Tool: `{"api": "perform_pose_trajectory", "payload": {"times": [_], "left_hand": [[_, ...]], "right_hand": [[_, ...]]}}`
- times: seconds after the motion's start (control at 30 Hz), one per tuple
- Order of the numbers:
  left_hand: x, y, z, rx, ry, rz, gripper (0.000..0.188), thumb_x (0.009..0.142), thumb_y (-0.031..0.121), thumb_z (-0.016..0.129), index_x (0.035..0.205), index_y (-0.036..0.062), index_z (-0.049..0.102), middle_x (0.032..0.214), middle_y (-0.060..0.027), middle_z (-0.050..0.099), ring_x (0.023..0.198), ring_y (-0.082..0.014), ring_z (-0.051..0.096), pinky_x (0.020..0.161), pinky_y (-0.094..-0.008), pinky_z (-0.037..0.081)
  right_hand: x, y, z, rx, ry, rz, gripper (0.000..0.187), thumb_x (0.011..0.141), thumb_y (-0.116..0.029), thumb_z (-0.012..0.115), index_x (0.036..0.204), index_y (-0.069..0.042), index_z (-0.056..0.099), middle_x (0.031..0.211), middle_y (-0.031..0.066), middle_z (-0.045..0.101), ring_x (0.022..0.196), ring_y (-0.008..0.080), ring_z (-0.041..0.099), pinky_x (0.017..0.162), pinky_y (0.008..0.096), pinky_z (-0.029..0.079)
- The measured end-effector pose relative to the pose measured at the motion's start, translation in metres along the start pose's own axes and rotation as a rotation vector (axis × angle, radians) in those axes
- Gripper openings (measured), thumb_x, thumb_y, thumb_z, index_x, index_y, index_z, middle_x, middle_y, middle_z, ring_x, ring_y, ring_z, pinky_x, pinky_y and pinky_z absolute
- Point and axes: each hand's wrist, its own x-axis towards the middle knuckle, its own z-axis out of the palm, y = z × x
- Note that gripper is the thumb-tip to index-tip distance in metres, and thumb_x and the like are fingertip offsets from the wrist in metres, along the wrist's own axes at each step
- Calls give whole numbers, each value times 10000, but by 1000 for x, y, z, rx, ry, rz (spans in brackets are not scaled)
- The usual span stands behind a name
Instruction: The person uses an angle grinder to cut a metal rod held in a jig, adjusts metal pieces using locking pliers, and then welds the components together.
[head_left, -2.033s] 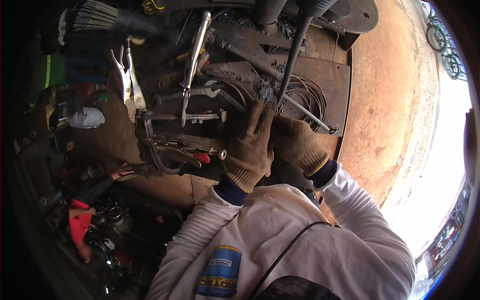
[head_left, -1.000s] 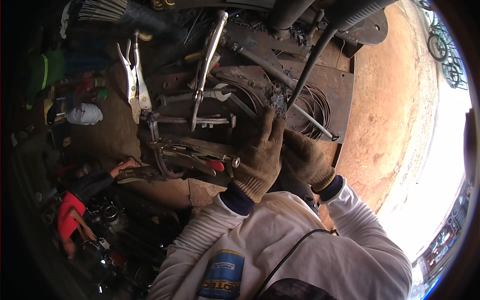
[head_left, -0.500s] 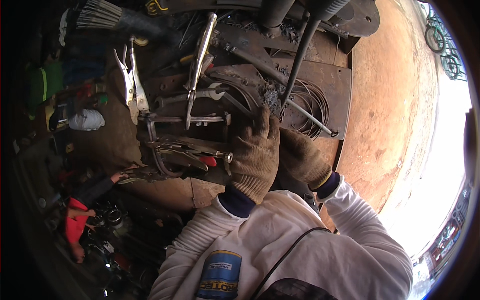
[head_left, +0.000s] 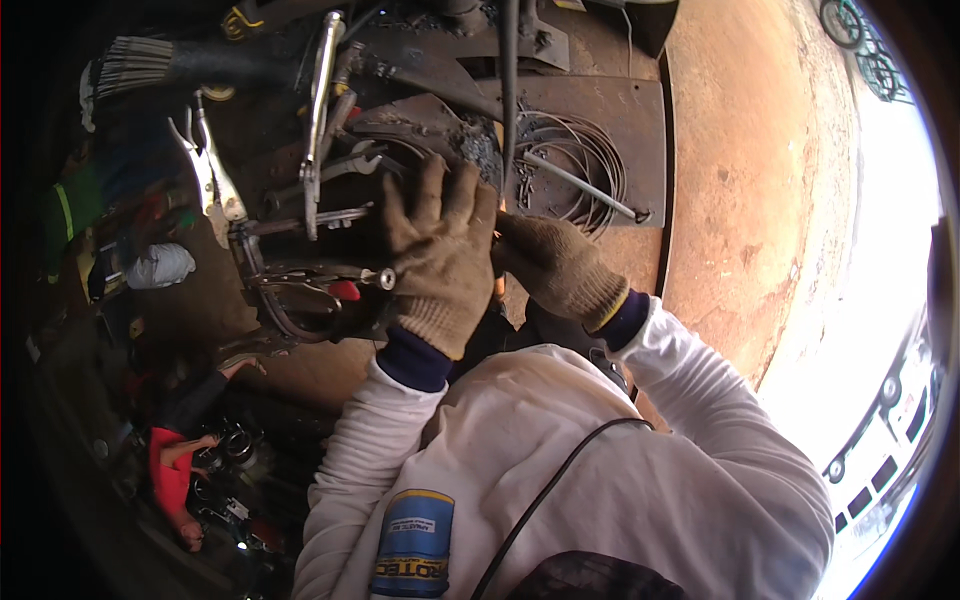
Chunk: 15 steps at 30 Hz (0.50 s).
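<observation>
My left hand (head_left: 440, 255), in a brown knit work glove, is open with its fingers spread, palm down over the cluttered bench. To its right, my gloved right hand (head_left: 560, 268) is closed, its fingertips partly hidden behind the left hand; whatever it holds cannot be made out. A dark upright bar (head_left: 509, 90) comes down just beyond both hands. Beyond my left fingertips lie an open-end wrench (head_left: 352, 162) and dark metal scraps. Locking pliers (head_left: 325, 282) with a screw knob are beside the left hand. Coiled wire (head_left: 608, 165) and a light metal rod (head_left: 585, 186) lie past the right hand.
More locking pliers (head_left: 212, 175) and a long chrome tool (head_left: 322, 110) stand at the left, near a C-clamp (head_left: 258, 270). A wire brush (head_left: 140, 62) is far left. A metal plate (head_left: 645, 115) lies at the back. A person in red (head_left: 168, 475) is at lower left.
The view has shifted, so the bench things sit farther left and up. My left hand has spread its fingers and moved slightly left; the right hand stays close beside it.
</observation>
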Motion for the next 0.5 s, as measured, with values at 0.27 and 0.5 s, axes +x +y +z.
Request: {"api": "perform_pose_trajectory", "payload": {"times": [0.27,0.5], "left_hand": [[3,-5,2,71,-111,22,386,795,101,676,1174,168,652,1348,-31,570,1384,-266,452,1159,-560,333],[4,-8,1,95,-97,52,388,836,72,629,1214,163,648,1344,-16,578,1365,-262,475,1123,-503,386]], "right_hand": [[-14,23,-5,185,90,152,337,978,-184,675,1231,38,655,1051,141,737,948,157,694,840,311,553],[9,136,-69,-557,315,494,459,899,-358,691,1284,-110,656,1154,177,704,1109,332,667,951,421,527]]}}
